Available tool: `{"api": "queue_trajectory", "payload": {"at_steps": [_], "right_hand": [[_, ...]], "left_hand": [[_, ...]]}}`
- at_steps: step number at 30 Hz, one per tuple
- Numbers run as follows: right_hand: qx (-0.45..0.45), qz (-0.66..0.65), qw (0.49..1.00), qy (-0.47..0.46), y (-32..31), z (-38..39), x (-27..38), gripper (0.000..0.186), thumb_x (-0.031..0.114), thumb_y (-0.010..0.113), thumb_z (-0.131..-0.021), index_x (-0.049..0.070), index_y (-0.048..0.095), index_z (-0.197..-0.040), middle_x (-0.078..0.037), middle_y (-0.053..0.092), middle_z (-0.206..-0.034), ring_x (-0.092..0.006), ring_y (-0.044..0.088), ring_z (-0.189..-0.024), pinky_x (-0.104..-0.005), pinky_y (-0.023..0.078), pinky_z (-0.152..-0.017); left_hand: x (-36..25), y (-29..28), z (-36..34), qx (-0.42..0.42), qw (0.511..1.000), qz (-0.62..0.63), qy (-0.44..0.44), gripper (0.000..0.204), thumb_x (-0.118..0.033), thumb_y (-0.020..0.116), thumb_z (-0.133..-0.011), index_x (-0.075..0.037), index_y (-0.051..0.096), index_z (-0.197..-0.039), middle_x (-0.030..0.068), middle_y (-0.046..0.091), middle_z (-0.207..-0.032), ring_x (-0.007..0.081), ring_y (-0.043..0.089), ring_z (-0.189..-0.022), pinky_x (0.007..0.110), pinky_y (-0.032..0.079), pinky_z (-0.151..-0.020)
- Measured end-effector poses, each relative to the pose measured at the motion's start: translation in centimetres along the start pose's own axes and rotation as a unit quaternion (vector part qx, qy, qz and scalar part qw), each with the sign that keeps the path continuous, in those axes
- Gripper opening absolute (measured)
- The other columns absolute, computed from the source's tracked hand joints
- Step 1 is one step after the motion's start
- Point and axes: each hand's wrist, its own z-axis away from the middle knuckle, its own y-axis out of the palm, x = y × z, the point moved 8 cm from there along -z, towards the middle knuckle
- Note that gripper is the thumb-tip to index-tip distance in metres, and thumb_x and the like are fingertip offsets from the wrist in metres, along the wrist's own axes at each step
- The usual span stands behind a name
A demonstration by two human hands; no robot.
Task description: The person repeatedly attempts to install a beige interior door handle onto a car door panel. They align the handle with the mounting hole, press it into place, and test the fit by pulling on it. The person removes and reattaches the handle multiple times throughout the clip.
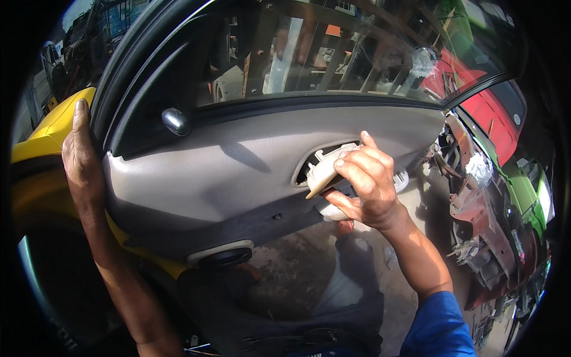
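Observation:
A grey car door panel (196, 172) spans the middle of the view, with a window above it. At its left edge my left hand (83, 160) grips the car door, thumb pointing up and the other fingers hidden. My right hand (366, 181) is closed around a beige plastic trim piece (324, 171), thumb below and fingers on top. That piece is tilted out in front of an oval opening (302, 172) in the panel, and small moulded tabs show on it. Whether it still touches the opening's rim cannot be told.
A chrome knob-shaped part (175, 121) sits near the window's front corner. Low on the door is a round speaker (220, 254). Yellow bodywork (50, 128) lies at left. Broken car parts (476, 214) and a red car panel (488, 113) crowd the right.

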Motion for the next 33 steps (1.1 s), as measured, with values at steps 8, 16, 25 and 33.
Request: {"api": "queue_trajectory", "payload": {"at_steps": [8, 16, 25, 33], "right_hand": [[-0.004, 0.003, 1.0, -0.008, 0.3, 0.4, 0.5, 0.085, 0.005, 0.098, -0.06, 0.015, 0.062, -0.136, -0.005, 0.061, -0.13, -0.0288, 0.056, -0.127, -0.0654, 0.037, -0.128], [0.017, -0.013, 1.0, 0.004, 0.7, -0.1, 0.7, 0.083, 0.003, 0.097, -0.062, 0.016, 0.063, -0.136, -0.003, 0.063, -0.129, -0.027, 0.057, -0.128, -0.0639, 0.036, -0.129], [0.043, -0.021, 0.999, 0.016, 0.7, -1.5, 0.5, 0.079, 0.009, 0.098, -0.062, 0.012, 0.069, -0.136, -0.005, 0.069, -0.129, -0.0268, 0.064, -0.124, -0.0609, 0.039, -0.127], [-0.013, -0.032, 0.999, 0.007, 0.1, 0.2, 0.7, 0.094, 0.001, 0.099, -0.048, 0.015, 0.062, -0.133, -0.003, 0.064, -0.13, -0.0271, 0.058, -0.128, -0.0601, 0.039, -0.128]], "left_hand": [[-1.0, -0.2, 0.1, -0.027, 0.996, -0.008, 0.079, 0.052, -0.033, 0.034, -0.12, -0.008, 0.052, -0.161, 0.0274, 0.063, -0.15, 0.0403, 0.057, -0.146, 0.051, 0.037, -0.128], [0.2, 0.2, -0.4, -0.035, 0.992, -0.041, 0.113, 0.057, -0.035, 0.03, -0.119, -0.003, 0.05, -0.162, 0.0268, 0.061, -0.153, 0.0382, 0.056, -0.147, 0.048, 0.039, -0.127], [3.2, 0.5, -1.0, -0.02, 0.992, -0.03, 0.121, 0.059, -0.031, 0.023, -0.119, -0.002, 0.044, -0.165, 0.0236, 0.054, -0.162, 0.038, 0.052, -0.15, 0.048, 0.037, -0.128], [4.1, 0.6, -2.7, -0.02, 0.994, 0.0, 0.105, 0.062, -0.04, 0.022, -0.119, -0.007, 0.044, -0.166, 0.0221, 0.05, -0.166, 0.0368, 0.047, -0.155, 0.049, 0.038, -0.129]]}}
